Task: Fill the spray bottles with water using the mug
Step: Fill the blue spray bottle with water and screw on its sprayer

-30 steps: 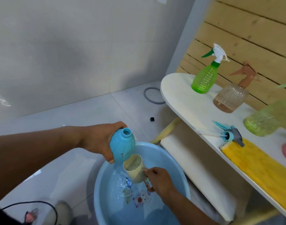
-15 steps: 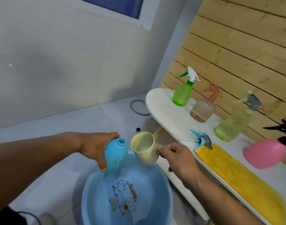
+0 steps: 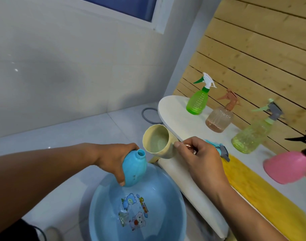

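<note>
Mug [image 3: 157, 143] tilted, pinched by handle in right hand [image 3: 199, 153], just above uncapped bottle [image 3: 135, 168] gripped by left hand [image 3: 116, 159]; both over basin [image 3: 100, 211] rim. Shelf [image 3: 175, 108] edge close right, four sprayers standing.

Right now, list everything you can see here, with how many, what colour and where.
Blue bottle: one, light blue, uncapped, tilted over the basin.
Mug: one, cream, tipped beside the bottle's mouth.
Basin: one, blue, on the floor, cartoon print inside, holds water.
Spray bottles on the shelf: four; green, peach, yellow-green, pink.
Sprayer head: one, blue and grey, lying on the shelf.
Cloth: one, yellow, on the shelf.
Shelf: one, cream, against the wooden wall.
Ring: one, grey, on the floor.
Left hand: holds the blue bottle.
Right hand: holds the mug's handle.
</note>
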{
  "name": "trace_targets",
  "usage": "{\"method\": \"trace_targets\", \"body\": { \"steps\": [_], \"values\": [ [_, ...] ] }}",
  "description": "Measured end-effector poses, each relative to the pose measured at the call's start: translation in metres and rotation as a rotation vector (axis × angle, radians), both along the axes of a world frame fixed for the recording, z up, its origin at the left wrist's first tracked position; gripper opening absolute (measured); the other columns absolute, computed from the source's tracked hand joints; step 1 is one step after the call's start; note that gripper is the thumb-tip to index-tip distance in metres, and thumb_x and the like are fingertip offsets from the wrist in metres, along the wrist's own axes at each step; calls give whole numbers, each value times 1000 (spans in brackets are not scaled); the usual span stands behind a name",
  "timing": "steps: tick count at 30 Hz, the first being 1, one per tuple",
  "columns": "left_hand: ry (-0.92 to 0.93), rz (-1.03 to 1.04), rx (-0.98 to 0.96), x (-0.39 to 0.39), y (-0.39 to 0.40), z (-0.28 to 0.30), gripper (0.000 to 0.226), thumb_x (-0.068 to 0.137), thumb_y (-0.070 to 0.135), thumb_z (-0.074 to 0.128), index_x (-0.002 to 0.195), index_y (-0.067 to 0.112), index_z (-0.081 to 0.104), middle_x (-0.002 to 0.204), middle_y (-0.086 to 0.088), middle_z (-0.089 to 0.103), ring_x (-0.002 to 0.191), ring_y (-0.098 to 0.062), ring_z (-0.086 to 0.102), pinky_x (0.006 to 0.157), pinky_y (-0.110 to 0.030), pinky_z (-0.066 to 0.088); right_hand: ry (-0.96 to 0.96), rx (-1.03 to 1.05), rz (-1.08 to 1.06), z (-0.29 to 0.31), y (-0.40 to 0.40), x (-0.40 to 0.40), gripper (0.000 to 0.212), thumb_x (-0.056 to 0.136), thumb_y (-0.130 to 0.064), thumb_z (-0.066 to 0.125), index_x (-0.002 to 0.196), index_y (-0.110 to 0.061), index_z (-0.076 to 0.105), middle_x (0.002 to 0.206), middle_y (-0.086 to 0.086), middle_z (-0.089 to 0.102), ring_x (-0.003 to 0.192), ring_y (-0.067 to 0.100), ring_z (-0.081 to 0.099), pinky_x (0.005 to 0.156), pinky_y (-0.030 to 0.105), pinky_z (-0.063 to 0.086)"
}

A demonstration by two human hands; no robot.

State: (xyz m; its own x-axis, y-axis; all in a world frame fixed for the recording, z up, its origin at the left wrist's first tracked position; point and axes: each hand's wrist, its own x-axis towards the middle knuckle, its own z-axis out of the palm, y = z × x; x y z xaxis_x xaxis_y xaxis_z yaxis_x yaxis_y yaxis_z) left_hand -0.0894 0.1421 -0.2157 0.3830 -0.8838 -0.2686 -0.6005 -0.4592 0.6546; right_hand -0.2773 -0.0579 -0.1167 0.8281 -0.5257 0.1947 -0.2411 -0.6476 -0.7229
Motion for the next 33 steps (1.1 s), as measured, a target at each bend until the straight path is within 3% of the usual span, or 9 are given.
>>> {"method": "trace_targets", "body": {
  "steps": [7, 13, 18, 23, 33],
  "values": [
    [-4, -3, -12, -3, -5, 1, 93, 62, 29, 100, 131, 42, 39, 117, 19, 58, 106, -1, 60, 82, -18, 55, -29, -183, 39, 3, 6, -3, 21, 92, -41, 69, 76, -28, 63, 74, -8, 59, 76, 7, 56, 65, 26, 41],
    [0, 2, -23, -1, -5, 2, 94, 63, 29, 100, 133, 42, 38, 119, 20, 56, 108, -1, 59, 83, -16, 54, -51, -278, 58, 4, 7, -5, 20, 92, -42, 67, 79, -27, 64, 76, -8, 57, 76, 8, 56, 69, 32, 46],
    [-6, 5, -33, 0, -5, 2, 97, 63, 28, 100, 136, 39, 39, 120, 20, 56, 109, -2, 59, 84, -16, 54, -79, -342, 75, 7, 10, -7, 17, 92, -43, 66, 83, -29, 66, 79, -10, 57, 77, 6, 56, 67, 28, 44],
    [2, -2, -36, 0, -4, 2, 98, 61, 30, 101, 137, 39, 39, 122, 18, 57, 111, -4, 60, 90, -24, 58, -92, -378, 73, 7, 12, -6, 16, 92, -43, 65, 87, -28, 68, 81, -10, 57, 76, 8, 56, 69, 34, 46],
    [-17, -2, -31, 0, -6, 5, 97, 62, 29, 100, 138, 35, 40, 121, 16, 57, 111, -6, 60, 87, -23, 57, -124, -437, 68, 9, 13, -7, 19, 92, -43, 64, 92, -25, 70, 84, -9, 59, 78, 12, 57, 68, 39, 50]
  ]
}}
